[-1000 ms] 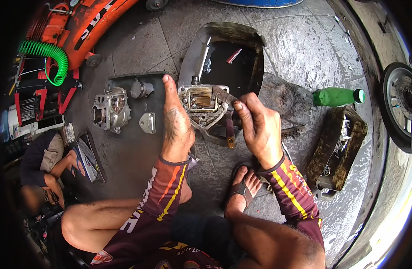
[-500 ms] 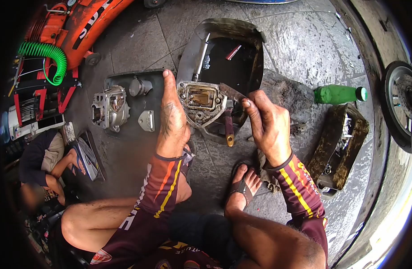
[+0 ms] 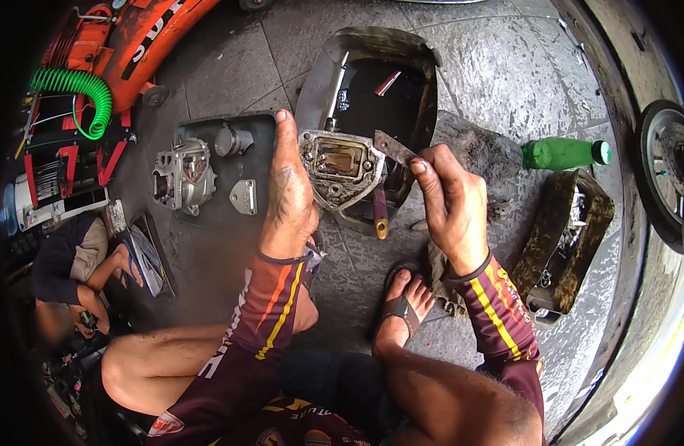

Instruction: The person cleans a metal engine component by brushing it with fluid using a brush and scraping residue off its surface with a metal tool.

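From here I see the left hand [image 3: 290, 212] upright against the near-left edge of a grimy metal casting [image 3: 331, 191], thumb pointing up; its other fingers are mostly hidden, so I can't tell how tightly they close. The casting is over the near end of a black basin [image 3: 320, 93], its recessed face showing. The right hand [image 3: 461, 212] pinches a flat blade [image 3: 395, 148] narrowly between thumb and fingers, the blade's far end at the casting's upper right corner; whether they touch I can't say. Just below that, a tool with a dark red handle [image 3: 380, 209] lies across the basin's near end. To the left, a dark tray [image 3: 263, 134] bears an engine part [image 3: 196, 181], a piston [image 3: 229, 141] and a small plate [image 3: 244, 198]. A green bottle [image 3: 561, 153] lies off to the right.
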A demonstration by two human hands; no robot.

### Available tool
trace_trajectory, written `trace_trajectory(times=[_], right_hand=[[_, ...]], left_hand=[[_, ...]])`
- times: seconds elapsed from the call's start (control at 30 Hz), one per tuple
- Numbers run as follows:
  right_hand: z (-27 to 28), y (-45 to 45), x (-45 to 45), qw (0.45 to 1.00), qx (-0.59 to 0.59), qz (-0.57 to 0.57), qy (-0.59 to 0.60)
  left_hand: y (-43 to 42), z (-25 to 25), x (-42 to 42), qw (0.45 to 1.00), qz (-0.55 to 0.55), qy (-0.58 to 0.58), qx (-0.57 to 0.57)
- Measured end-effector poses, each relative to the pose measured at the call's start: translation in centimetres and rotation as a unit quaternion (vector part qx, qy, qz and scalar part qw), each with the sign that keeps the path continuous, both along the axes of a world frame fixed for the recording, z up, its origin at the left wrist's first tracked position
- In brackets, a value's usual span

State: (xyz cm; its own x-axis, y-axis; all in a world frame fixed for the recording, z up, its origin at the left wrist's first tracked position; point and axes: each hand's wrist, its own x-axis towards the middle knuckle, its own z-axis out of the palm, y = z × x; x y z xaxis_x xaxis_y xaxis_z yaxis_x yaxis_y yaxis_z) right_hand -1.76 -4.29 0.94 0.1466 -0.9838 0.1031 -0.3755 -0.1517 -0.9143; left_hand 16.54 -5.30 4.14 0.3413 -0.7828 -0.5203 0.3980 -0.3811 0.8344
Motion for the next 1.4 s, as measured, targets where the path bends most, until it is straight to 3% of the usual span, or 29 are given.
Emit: trace_trajectory(times=[0.1, 0.23, 0.37, 0.53, 0.6, 0.9, 1.0, 1.03, 1.27, 1.33, 1.4], right_hand=[[-0.6, 1.3, 0.6, 0.997, -0.017, 0.063, 0.034], [0.5, -0.1, 0.5, 1.0, -0.008, -0.015, -0.007], [-0.6, 1.3, 0.8, 0.998, -0.023, 0.048, 0.039], [0.4, -0.5, 0.9, 1.0, -0.016, -0.015, -0.003], [-0.1, -0.3, 0.9, 0.999, -0.043, 0.011, 0.02], [-0.4, 0.3, 1.1, 0.998, -0.035, 0.033, 0.034], [-0.8, 0.9, 1.5, 0.997, -0.029, 0.046, 0.049], [-0.6, 0.5, 1.6, 0.999, -0.015, 0.022, 0.024], [-1.0, 1.7, 2.7, 0.998, -0.049, 0.008, 0.032], [-0.3, 1.1, 2.5, 0.999, 0.028, -0.021, -0.019], [-0.7, 2.0, 3.0, 1.0, -0.006, -0.024, 0.004]], left_hand=[[-0.5, 0.6, 0.4, 1.0, -0.005, 0.019, 0.008], [-0.3, -0.1, 0.0, 1.0, 0.014, -0.018, -0.019], [-0.2, 0.0, 0.5, 1.0, 0.007, 0.001, -0.009], [0.1, -0.2, 0.7, 0.999, -0.02, 0.039, -0.001], [-0.3, -0.1, 0.3, 0.999, 0.025, -0.02, -0.014], [-0.4, -0.4, 0.8, 1.0, -0.012, 0.024, -0.016], [-0.3, -1.5, 0.8, 0.996, 0.078, -0.044, -0.008], [-0.3, -1.8, 1.2, 0.998, 0.066, 0.014, -0.004], [-0.5, -1.5, 0.4, 0.992, 0.127, -0.018, -0.02], [0.0, -1.6, 0.9, 0.997, 0.072, 0.021, -0.012], [-0.3, -1.6, 0.7, 0.995, 0.099, 0.026, -0.021]])
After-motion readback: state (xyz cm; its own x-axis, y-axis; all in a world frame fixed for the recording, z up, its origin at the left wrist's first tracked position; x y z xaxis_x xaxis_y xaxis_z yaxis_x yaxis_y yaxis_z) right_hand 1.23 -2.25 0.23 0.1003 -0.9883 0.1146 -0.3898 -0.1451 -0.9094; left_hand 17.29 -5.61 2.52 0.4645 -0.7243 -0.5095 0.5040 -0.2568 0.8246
